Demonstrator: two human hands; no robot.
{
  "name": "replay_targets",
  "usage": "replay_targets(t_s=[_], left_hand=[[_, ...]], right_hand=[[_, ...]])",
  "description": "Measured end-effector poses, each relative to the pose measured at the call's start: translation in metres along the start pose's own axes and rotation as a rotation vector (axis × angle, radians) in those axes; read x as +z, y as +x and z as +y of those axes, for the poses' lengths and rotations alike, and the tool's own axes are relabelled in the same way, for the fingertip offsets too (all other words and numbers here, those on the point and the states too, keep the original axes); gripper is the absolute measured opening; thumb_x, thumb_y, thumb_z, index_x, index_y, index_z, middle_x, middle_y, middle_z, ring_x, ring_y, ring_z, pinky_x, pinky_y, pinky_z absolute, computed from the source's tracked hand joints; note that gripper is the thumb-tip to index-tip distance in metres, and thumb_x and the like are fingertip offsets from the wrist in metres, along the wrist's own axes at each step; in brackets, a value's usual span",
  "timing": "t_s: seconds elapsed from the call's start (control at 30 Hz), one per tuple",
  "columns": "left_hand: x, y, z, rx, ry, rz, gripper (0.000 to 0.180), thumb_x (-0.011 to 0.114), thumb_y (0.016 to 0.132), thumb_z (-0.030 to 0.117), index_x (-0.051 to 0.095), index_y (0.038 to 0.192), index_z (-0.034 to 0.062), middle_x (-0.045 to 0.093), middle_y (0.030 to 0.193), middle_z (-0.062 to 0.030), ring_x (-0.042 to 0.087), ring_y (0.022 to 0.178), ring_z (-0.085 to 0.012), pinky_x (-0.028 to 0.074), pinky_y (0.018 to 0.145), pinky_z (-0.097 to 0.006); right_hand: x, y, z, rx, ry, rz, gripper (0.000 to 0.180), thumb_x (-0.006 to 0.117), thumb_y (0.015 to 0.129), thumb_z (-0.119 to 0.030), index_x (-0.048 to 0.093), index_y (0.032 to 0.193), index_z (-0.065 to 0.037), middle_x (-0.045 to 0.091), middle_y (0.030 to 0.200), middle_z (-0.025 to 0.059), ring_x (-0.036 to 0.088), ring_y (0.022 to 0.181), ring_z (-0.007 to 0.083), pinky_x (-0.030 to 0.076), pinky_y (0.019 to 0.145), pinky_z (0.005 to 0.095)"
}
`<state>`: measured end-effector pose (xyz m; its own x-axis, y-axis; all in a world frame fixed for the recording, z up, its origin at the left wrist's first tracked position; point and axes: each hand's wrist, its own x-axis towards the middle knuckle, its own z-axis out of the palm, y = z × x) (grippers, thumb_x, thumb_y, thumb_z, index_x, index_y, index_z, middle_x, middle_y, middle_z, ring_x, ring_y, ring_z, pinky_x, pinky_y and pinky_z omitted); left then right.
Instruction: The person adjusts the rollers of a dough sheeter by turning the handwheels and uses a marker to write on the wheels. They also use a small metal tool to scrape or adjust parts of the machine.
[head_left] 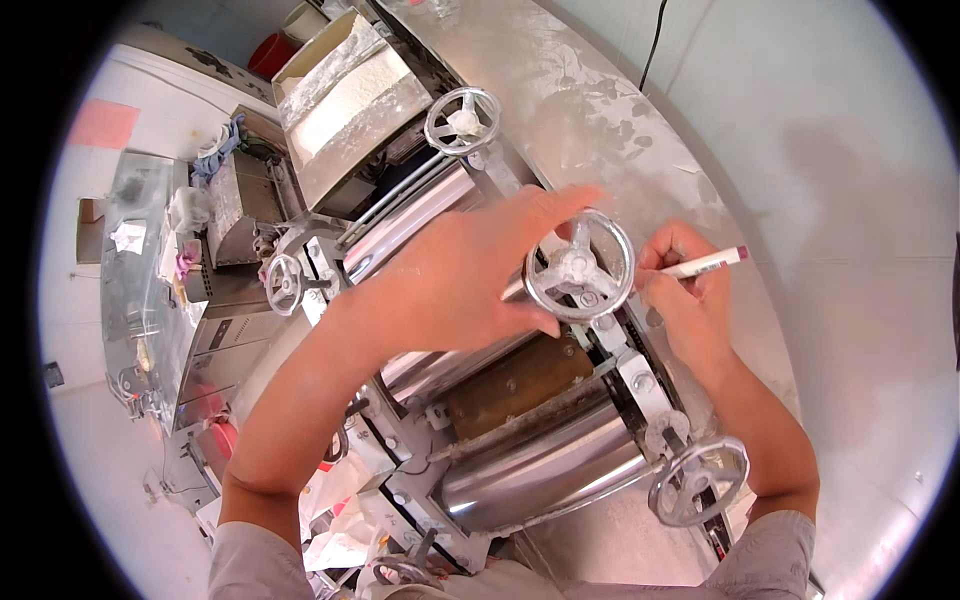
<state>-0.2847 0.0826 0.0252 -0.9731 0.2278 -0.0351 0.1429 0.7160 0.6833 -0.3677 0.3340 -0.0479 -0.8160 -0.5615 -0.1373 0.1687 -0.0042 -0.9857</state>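
Observation:
My left hand point(470, 270) reaches across the rollers and is closed around a metal handwheel point(577, 263) from its left side. The fingers lie along the wheel's far edge and the thumb below it; part of the grip is hidden by the rim. My right hand point(695, 290) pinches a white marker pen point(708, 263) with a dark red end, just right of that wheel. The pen's end towards the wheel is hidden by my fingers. Under my left hand runs a polished steel roller point(460, 365), and a larger steel roller point(550, 470) lies nearer me.
More handwheels stand at the near right point(698, 482), far end point(463, 121) and left point(285, 284) of the machine. A flour-covered metal hopper point(345, 95) is at the far end. A flour-dusted metal surface point(600, 110) curves along the right. Left is a steel bench point(140, 220).

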Motion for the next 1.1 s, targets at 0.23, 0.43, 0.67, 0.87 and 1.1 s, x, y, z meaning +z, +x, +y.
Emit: replay_targets(t_s=[0.23,0.43,0.67,0.87,1.1], left_hand=[[-0.051,-0.06,-0.001,-0.115,0.045,0.287,0.031,0.087,0.09,0.005,0.073,0.118,0.0044,0.068,0.098,0.0046,0.047,0.075,-0.0016,0.036,0.064,-0.021],[-0.055,-0.147,0.021,-0.421,-0.123,0.653,0.018,0.082,0.099,0.01,0.066,0.091,0.0061,0.052,0.077,0.0096,0.038,0.068,0.0012,0.029,0.06,-0.021],[-0.038,-0.233,0.004,-0.586,-0.377,0.898,0.032,0.075,0.108,0.029,0.065,0.087,0.0069,0.05,0.076,0.0109,0.037,0.067,0.0011,0.028,0.058,-0.022],[-0.024,-0.279,-0.049,-0.567,-0.303,0.848,0.032,0.078,0.105,0.023,0.059,0.082,0.0103,0.047,0.073,0.0107,0.037,0.066,-0.0002,0.03,0.058,-0.023],[-0.009,-0.266,-0.088,-0.459,-0.482,0.752,0.02,0.083,0.099,0.013,0.067,0.089,0.0064,0.057,0.074,0.0091,0.047,0.067,-0.0009,0.036,0.06,-0.021]], right_hand=[[-0.002,0.007,0.011,-0.09,0.003,-0.022,0.007,0.064,0.09,-0.001,0.06,0.085,-0.004,0.057,0.076,-0.0036,0.047,0.066,0.0038,0.035,0.059,0.026],[0.003,0.006,0.002,-0.059,0.044,0.006,0.005,0.062,0.091,-0.003,0.061,0.086,-0.004,0.056,0.072,-0.0015,0.048,0.061,0.0058,0.034,0.055,0.0267],[-0.017,0.0,0.0,-0.056,0.129,0.023,0.006,0.067,0.091,-0.007,0.063,0.087,-0.006,0.057,0.069,-0.0012,0.049,0.059,0.0069,0.034,0.053,0.0253],[-0.07,-0.04,-0.076,-0.296,-0.037,0.148,0.011,0.068,0.095,-0.014,0.062,0.089,-0.007,0.053,0.07,-0.0013,0.047,0.058,0.0072,0.032,0.052,0.025],[-0.035,-0.126,-0.174,-0.478,-0.229,0.393,0.013,0.065,0.102,-0.015,0.065,0.099,-0.002,0.05,0.074,0.0005,0.039,0.063,0.0086,0.028,0.058,0.0257]])
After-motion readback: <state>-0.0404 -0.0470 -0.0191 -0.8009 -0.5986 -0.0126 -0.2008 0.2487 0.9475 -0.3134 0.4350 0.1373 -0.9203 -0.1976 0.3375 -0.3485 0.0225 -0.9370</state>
